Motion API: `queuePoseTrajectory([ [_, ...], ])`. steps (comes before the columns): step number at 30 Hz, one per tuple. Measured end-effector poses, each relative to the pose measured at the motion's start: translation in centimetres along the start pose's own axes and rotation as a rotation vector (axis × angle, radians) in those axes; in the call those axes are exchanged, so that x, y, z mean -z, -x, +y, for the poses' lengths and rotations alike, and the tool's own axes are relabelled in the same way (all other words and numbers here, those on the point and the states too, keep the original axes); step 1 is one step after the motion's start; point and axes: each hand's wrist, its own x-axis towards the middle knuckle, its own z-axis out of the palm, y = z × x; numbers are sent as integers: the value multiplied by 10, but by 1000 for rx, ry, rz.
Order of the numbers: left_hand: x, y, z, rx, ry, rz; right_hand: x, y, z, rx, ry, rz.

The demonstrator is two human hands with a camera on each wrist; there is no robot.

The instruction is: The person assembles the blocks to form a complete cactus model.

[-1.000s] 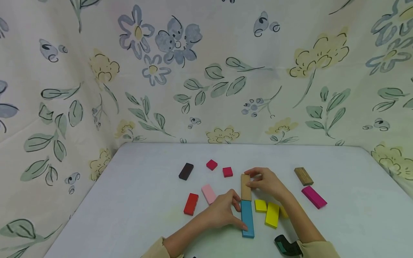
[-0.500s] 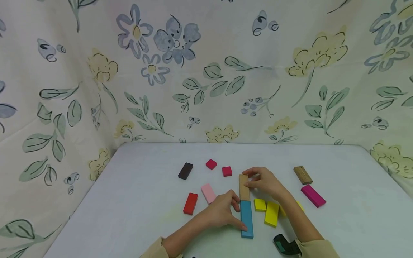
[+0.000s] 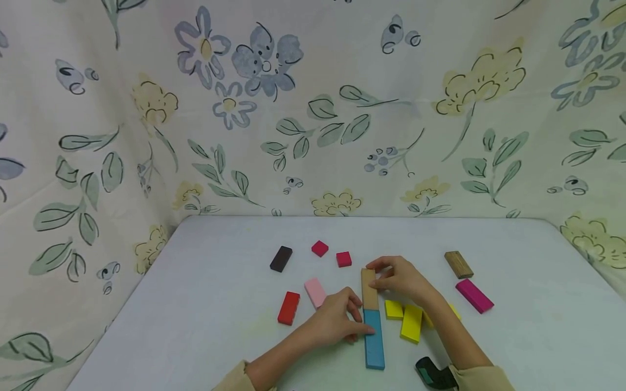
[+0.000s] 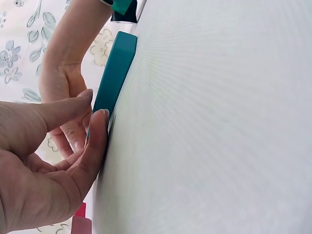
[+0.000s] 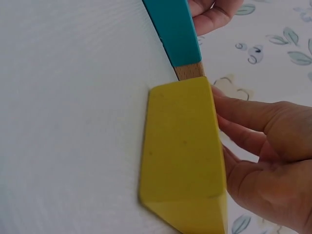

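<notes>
From the head, the table (image 3: 161,320) shows its far edge and both far corners, with a flower-printed cloth (image 3: 337,163) behind. Near the middle, a blue block (image 3: 374,350) and a tan block (image 3: 369,296) lie end to end in a line pointing at the far edge, the tan one farther off. The left hand (image 3: 337,319) holds the blue block near the joint, its thumb on top. The right hand (image 3: 403,278) grips the tan block's far end between thumb and finger. Toward the right edge from this line lie a square yellow block (image 3: 393,310) and a longer yellow block (image 3: 412,324), with more yellow partly hidden by the right forearm. Nearer the far right corner are a brown block (image 3: 458,264) and a magenta block (image 3: 474,296). Toward the left edge lie a red block (image 3: 288,308), a pink block (image 3: 315,291) and a dark block (image 3: 281,259); two small red squares (image 3: 344,259) sit closer to the far edge.

From the left wrist, the blue block lies between the left thumb and forefinger, flat on the table.

From the right wrist, a yellow piece in front covers most of the tan block and the right fingertips; a short stretch of tan shows against the blue end.
</notes>
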Motion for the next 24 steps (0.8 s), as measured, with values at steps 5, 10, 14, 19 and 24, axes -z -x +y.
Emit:
queuePoseTrajectory([
  [5,1,0,-1,-12,24,-1,0,1,0,-8,-6,-5],
  [10,2,0,-2,-13,31,-7,-1,3,-2,-14,-12,-9],
  [14,2,-1,-3,-9,27,-4,-2,5,-3,-23,-17,-16],
  [19,1,-1,-3,-22,23,2,-3,7,-3,-35,-20,-18],
  [24,0,-2,-4,-30,24,3,-3,9,-4,-40,-16,-15],
])
